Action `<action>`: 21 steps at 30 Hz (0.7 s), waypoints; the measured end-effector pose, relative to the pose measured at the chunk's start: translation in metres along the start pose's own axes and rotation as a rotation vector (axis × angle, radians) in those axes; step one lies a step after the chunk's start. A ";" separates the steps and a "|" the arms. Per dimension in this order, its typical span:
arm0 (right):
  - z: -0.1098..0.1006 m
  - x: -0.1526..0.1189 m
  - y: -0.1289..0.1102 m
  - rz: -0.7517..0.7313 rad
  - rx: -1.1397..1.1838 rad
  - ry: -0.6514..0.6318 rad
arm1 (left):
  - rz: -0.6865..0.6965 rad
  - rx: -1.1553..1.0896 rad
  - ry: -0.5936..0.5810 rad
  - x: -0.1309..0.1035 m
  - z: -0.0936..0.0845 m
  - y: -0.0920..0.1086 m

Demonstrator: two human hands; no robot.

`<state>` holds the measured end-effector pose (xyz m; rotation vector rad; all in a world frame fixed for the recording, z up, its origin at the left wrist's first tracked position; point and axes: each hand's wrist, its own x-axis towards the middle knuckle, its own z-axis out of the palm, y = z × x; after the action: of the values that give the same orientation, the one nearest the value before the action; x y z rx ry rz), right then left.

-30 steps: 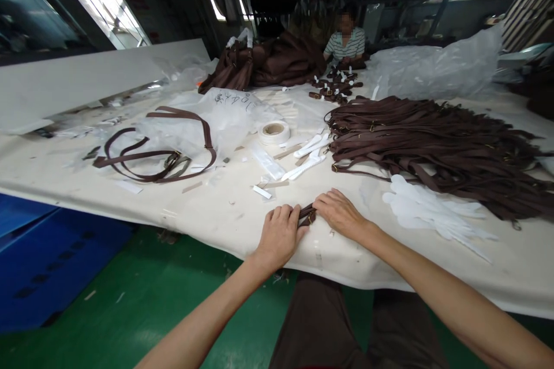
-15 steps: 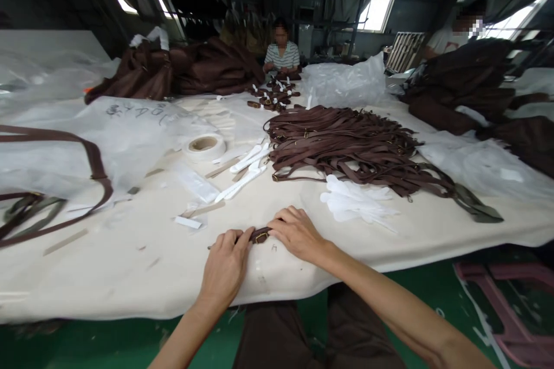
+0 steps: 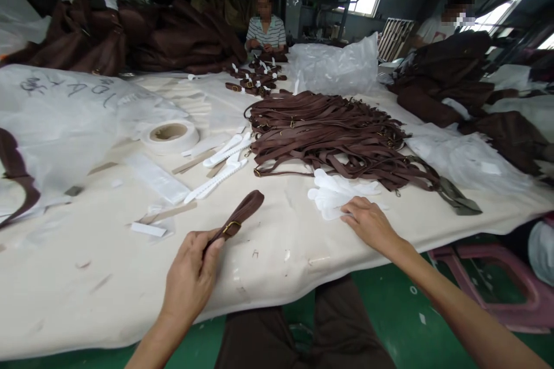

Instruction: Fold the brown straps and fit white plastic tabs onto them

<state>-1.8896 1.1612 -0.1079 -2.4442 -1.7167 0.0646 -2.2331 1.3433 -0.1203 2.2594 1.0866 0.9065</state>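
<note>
My left hand (image 3: 190,271) is closed round one end of a brown strap (image 3: 246,207), folded into a loop with a brass buckle. The strap is held up at a slant over the table's near side. To the right, my right hand (image 3: 370,223) reaches to a pile of soft white strips (image 3: 331,193) with rounded ends. Its thumb and fingers pinch together at the pile's near edge, on what looks like a white strip; the fingertips are partly hidden. Just behind the pile lies a large heap of brown straps (image 3: 320,132) with metal clips.
A roll of white tape (image 3: 186,141), white toothed strips (image 3: 220,176) and plastic sleeves lie to the left. Buckled strap bundles (image 3: 255,78) lie before a seated co-worker (image 3: 266,31). Brown bags (image 3: 173,37) stand behind. A pink stool (image 3: 497,251) is at the lower right.
My right hand has left the folded strap and moved right to the white strips. My left hand has lifted the strap and tilted it. The view has shifted slightly.
</note>
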 end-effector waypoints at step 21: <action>-0.037 0.035 0.011 0.167 1.021 0.077 | -0.874 -1.692 -0.087 0.005 0.024 0.064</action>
<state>-1.8629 1.1862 -0.0715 -1.7466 -1.0209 0.6683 -2.1813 1.3078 -0.0925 0.3573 0.6048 0.7514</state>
